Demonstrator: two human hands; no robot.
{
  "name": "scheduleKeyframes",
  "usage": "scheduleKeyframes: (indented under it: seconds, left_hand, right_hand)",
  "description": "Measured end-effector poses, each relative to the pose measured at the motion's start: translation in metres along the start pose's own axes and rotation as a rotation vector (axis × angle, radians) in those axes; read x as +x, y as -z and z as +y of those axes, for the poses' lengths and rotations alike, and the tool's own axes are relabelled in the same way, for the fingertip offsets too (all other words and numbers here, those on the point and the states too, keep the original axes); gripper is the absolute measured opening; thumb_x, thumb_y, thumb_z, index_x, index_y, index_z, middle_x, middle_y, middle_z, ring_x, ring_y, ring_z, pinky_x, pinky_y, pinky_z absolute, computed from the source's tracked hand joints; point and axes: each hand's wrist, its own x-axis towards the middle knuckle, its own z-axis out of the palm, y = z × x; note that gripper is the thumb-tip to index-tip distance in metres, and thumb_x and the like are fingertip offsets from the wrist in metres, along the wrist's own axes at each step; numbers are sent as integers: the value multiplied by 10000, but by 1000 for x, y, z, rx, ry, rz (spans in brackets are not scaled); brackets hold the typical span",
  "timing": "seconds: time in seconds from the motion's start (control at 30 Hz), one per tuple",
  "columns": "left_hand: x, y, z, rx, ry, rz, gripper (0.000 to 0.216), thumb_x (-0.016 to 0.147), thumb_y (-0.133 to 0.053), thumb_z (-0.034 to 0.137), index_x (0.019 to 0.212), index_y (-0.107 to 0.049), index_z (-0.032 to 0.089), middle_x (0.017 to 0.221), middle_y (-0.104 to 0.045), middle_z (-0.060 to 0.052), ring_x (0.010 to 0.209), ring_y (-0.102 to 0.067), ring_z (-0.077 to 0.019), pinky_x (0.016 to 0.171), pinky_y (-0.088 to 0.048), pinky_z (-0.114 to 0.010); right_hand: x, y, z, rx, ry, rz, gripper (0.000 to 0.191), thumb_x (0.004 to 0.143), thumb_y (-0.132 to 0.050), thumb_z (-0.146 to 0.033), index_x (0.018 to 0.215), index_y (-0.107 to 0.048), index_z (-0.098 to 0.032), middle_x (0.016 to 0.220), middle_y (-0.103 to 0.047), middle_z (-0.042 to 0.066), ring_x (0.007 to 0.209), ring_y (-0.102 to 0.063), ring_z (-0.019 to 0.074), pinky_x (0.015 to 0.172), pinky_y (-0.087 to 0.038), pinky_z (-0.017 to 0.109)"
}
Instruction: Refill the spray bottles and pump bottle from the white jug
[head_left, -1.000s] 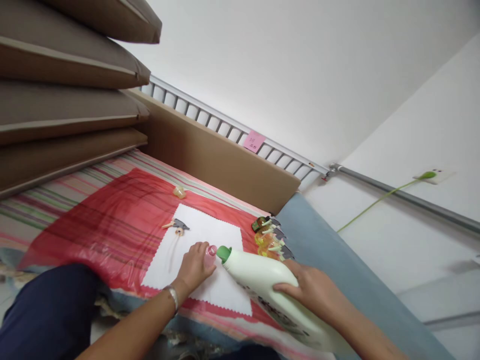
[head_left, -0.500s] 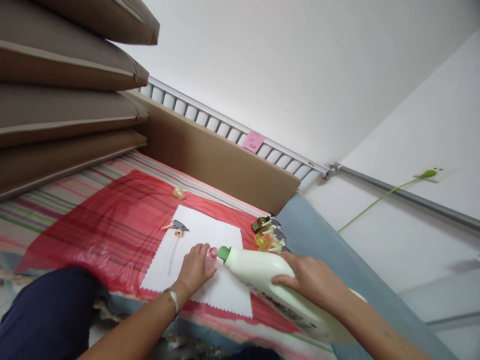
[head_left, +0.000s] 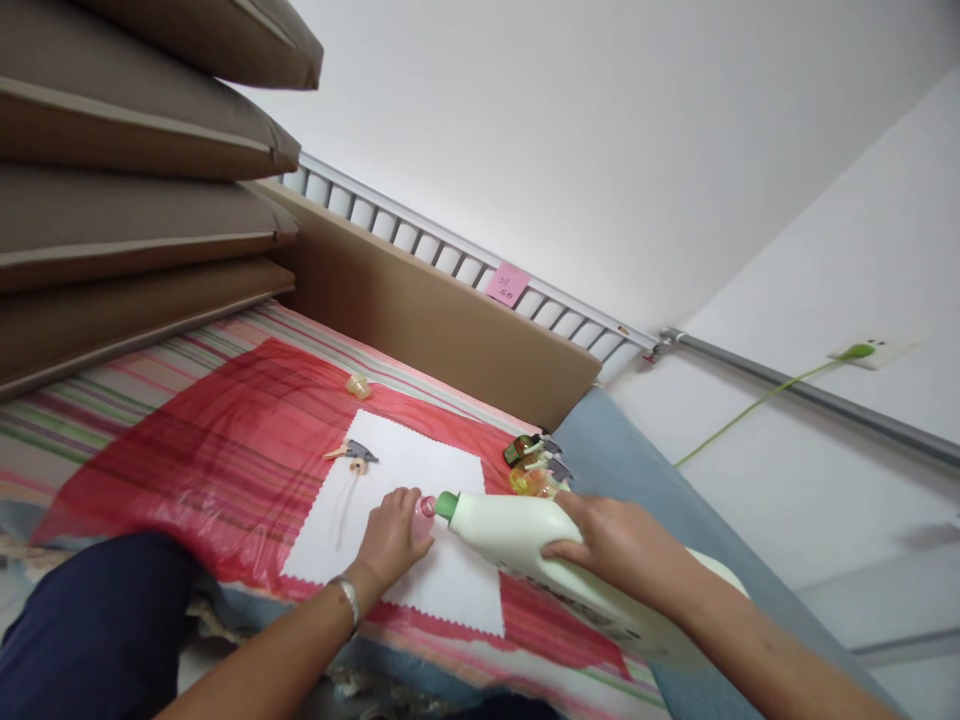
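Note:
My left hand [head_left: 391, 532] is wrapped round a small clear pink bottle [head_left: 424, 516] with its open mouth uncovered. In my right hand [head_left: 611, 548] is a large pale green jug-like bottle [head_left: 502, 525], tipped so that its green neck [head_left: 447, 505] meets the mouth of the pink bottle. Whether liquid runs between them I cannot tell. Both are held over a white cloth [head_left: 450, 590] with zigzag edges. On the cloth's upper left lies a grey and peach spray pump head [head_left: 358, 455], its thin tube trailing down.
Red plastic sheeting [head_left: 217, 440] covers a striped sheet [head_left: 64, 430]. Small bottles with pump heads [head_left: 534, 465] cluster at the right, and a small yellowish cup [head_left: 358, 386] sits at the back. Stacked brown cushions [head_left: 135, 220] and a brown board [head_left: 420, 310] border the area.
The pale green bottle and my right hand have shifted very slightly, the bottle's body lying a little more level and further right. My left hand holds the pink bottle nearly still.

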Motion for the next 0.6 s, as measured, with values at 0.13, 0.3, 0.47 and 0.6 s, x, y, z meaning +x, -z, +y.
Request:
scheduleKeyframes:
  seconds: [0.13, 0.3, 0.47, 0.6]
  left_hand:
    - [0, 2, 0, -8, -7, -3, 441, 671, -626, 269, 1081, -470, 220, 1096, -538, -79, 1079, -486, -257, 861, -405, -355]
    - [0, 3, 2, -13, 18, -28, 461, 671, -631, 277, 1098, -465, 232, 1105, -537, -78, 1087, -483, -265, 865, -400, -370]
    - [0, 4, 3, -16, 20, -29, 471, 675, -625, 267, 1114, -458, 231, 1097, -538, -78, 1077, -490, -264, 859, -401, -368]
    - [-1, 2, 1, -12, -1, -1, 450, 672, -626, 265, 1091, -468, 225, 1078, -542, -75, 1062, -495, -257, 855, -406, -357]
  right_hand:
    - [2, 3, -1, -12, 15, 1, 278, 749, -594, -484, 835, -586, -220, 781, -696, 72, 701, -652, 281, 538, -371, 284]
    - [2, 5, -2, -3, 20, -9, 292, 746, -597, -494, 855, -592, -223, 801, -702, 76, 718, -655, 289, 550, -385, 294]
    - [3, 10, -4, -43, 24, -20, 292, 750, -599, -497, 827, -583, -216, 806, -700, 78, 725, -652, 294, 541, -384, 295]
    - [5, 11, -5, -79, 50, -9, 283, 764, -588, -492, 836, -573, -219, 821, -698, 73, 721, -651, 284, 538, -381, 292]
